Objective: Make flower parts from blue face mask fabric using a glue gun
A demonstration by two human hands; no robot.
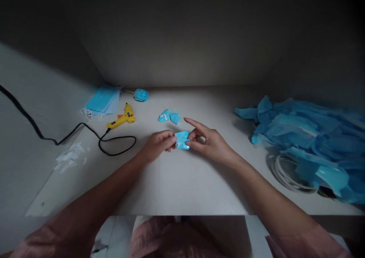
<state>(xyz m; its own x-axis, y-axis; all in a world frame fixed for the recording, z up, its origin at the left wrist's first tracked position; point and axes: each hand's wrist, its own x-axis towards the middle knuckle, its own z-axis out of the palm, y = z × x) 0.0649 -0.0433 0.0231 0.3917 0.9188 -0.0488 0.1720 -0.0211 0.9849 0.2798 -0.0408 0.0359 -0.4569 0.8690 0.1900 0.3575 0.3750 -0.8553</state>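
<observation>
Between my two hands, just above the middle of the white tabletop, is a small piece of light blue fabric with shiny patches on it. My left hand pinches its left edge between thumb and fingers. On the other side my right hand grips the right edge with thumb and curled fingers, its index finger stretched out. Right behind the hands lie small blue pieces with white strips on them.
At left a yellow glue gun trails a black cord. Behind it are blue face masks and a blue fabric rose on a stem. White scraps lie nearer. A blue fabric heap and coiled cable fill the right.
</observation>
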